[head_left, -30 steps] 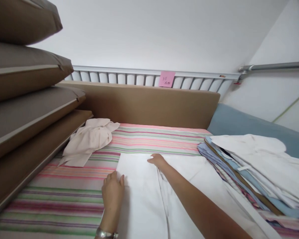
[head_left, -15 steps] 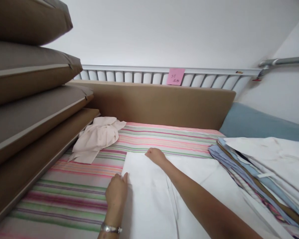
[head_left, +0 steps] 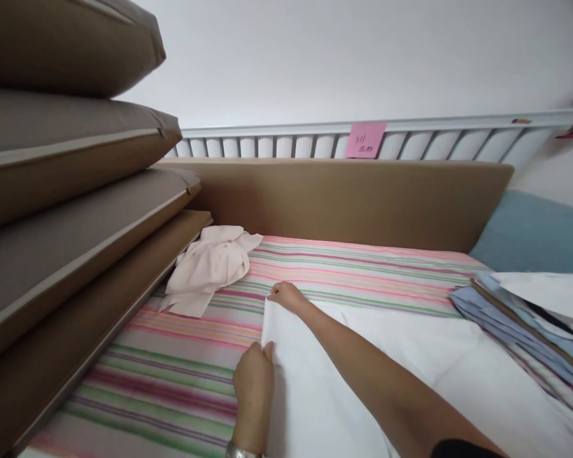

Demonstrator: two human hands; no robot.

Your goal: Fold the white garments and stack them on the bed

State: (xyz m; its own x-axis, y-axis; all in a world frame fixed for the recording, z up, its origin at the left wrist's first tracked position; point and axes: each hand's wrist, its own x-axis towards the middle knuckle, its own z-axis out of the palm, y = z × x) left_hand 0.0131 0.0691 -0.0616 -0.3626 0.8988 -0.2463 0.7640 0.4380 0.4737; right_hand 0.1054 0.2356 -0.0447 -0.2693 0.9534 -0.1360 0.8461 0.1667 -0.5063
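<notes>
A white cloth [head_left: 310,381] lies spread over a striped sheet [head_left: 162,394]. My right hand [head_left: 286,298] pinches the cloth's far left corner, its forearm stretching across the cloth from the lower right. Nearer to me, my left hand [head_left: 254,378] is closed on the left edge of the same cloth, thumb on top. The fingertips of the left hand are partly hidden beneath the edge. Beyond the hands, to the left, a crumpled pale pink cloth [head_left: 210,264] rests on the sheet.
Thick brown and grey cushions [head_left: 76,210] are stacked at the left. A brown padded board [head_left: 344,203] stands along the back before a white railing [head_left: 439,137] with a pink note [head_left: 365,140]. Folded fabrics [head_left: 530,324] are piled at the right, near a blue cushion [head_left: 539,232].
The view has swung to the left. My right hand has slid left along the far edge to the cloth's corner. My left hand keeps hold of the left edge.
</notes>
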